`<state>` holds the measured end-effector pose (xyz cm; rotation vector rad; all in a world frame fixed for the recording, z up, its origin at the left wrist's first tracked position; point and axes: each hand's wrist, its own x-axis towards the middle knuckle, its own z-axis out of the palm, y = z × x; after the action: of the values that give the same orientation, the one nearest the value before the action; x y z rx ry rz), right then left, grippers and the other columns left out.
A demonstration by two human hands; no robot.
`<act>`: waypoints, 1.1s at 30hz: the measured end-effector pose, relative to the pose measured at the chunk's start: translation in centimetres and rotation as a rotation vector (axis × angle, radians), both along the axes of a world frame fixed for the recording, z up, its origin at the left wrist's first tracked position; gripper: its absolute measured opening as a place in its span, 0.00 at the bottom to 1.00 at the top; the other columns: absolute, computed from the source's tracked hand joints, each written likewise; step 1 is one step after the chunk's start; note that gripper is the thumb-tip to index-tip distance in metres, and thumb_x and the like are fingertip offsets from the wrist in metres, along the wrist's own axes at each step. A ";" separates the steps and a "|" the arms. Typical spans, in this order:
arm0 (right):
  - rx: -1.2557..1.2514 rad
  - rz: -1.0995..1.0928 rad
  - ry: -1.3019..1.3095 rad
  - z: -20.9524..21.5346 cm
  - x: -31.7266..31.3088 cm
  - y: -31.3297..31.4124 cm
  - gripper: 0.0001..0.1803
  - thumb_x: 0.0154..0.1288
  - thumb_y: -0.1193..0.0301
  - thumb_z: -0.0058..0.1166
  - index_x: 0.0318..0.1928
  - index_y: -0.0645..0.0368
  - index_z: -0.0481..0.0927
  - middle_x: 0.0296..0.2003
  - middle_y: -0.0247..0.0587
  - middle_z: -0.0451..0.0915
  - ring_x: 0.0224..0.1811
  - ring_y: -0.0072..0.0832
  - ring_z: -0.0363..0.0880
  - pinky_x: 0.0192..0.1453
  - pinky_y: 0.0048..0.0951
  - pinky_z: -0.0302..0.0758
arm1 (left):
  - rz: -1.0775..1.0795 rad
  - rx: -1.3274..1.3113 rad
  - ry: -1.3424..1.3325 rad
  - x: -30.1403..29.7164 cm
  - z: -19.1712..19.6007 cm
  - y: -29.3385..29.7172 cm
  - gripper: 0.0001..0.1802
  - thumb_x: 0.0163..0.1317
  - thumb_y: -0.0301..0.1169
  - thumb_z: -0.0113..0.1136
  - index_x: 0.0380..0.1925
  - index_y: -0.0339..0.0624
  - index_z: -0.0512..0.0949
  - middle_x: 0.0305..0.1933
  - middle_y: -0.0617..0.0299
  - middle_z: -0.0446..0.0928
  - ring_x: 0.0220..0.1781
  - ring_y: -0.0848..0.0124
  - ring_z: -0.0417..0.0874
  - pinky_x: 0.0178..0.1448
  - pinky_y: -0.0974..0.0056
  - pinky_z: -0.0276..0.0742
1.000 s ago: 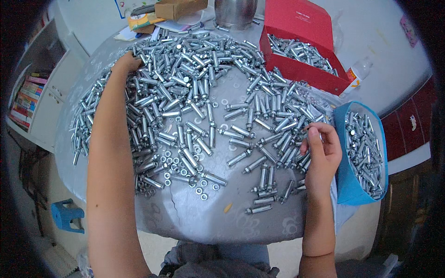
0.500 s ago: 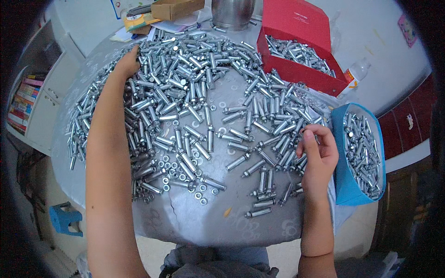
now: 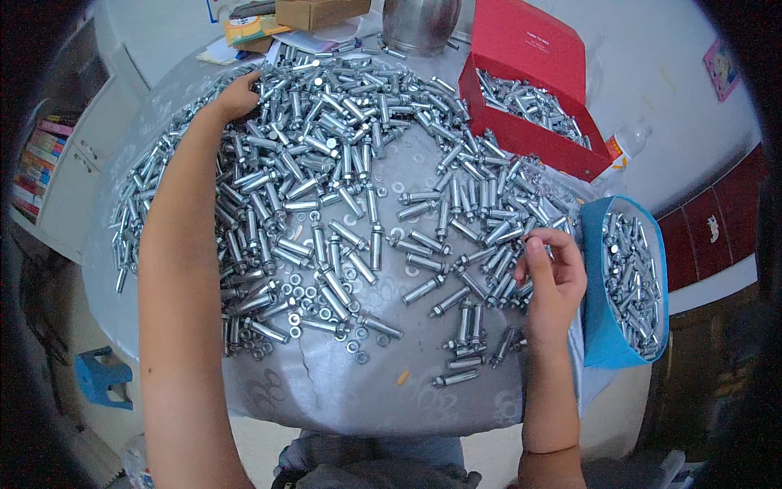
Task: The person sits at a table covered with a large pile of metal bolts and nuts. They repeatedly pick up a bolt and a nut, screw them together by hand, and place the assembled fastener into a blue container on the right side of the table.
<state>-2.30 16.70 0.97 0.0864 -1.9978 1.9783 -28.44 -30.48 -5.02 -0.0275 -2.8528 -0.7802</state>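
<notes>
Your left hand (image 3: 239,96) is at the bolts (image 3: 347,163) on the desk (image 3: 350,395); your right hand (image 3: 554,275) curls beside the blue bin (image 3: 595,301). Neither grip's state can be told.

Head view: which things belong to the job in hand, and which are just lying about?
Likely in the job:
metal bolts, near left hand and right hand
loose nuts
red box and blue bin, both holding bolts

Apparently lying about:
cardboard box
steel container
plastic bottle
blue stool
</notes>
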 end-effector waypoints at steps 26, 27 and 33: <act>-0.087 0.084 0.108 -1.1 -0.3 1.7 0.07 0.59 0.72 0.51 0.35 0.63 0.73 0.29 0.31 0.73 0.22 0.12 0.67 0.23 0.13 0.64 | -0.215 -0.275 0.224 17.3 5.9 15.7 0.18 0.46 0.24 0.49 0.41 0.47 0.72 0.41 0.50 0.74 0.46 0.54 0.74 0.48 0.57 0.69; -0.085 0.082 0.114 -1.2 -0.4 1.8 0.07 0.58 0.72 0.52 0.35 0.63 0.73 0.29 0.32 0.73 0.22 0.11 0.67 0.24 0.13 0.65 | -0.273 -0.377 0.179 18.6 5.8 17.6 0.18 0.46 0.24 0.48 0.41 0.49 0.72 0.39 0.51 0.74 0.44 0.55 0.74 0.45 0.56 0.70; -0.052 0.119 0.096 -1.5 -0.3 2.1 0.08 0.57 0.72 0.53 0.35 0.63 0.74 0.29 0.33 0.74 0.21 0.12 0.69 0.23 0.14 0.66 | -0.254 -0.388 0.136 25.8 4.5 26.6 0.21 0.46 0.24 0.49 0.43 0.54 0.71 0.40 0.55 0.69 0.39 0.55 0.75 0.40 0.55 0.71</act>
<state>-2.62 18.83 -0.55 0.2896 -1.9204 2.0554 -2.65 -3.90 -0.52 -0.4829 -2.8524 -0.2378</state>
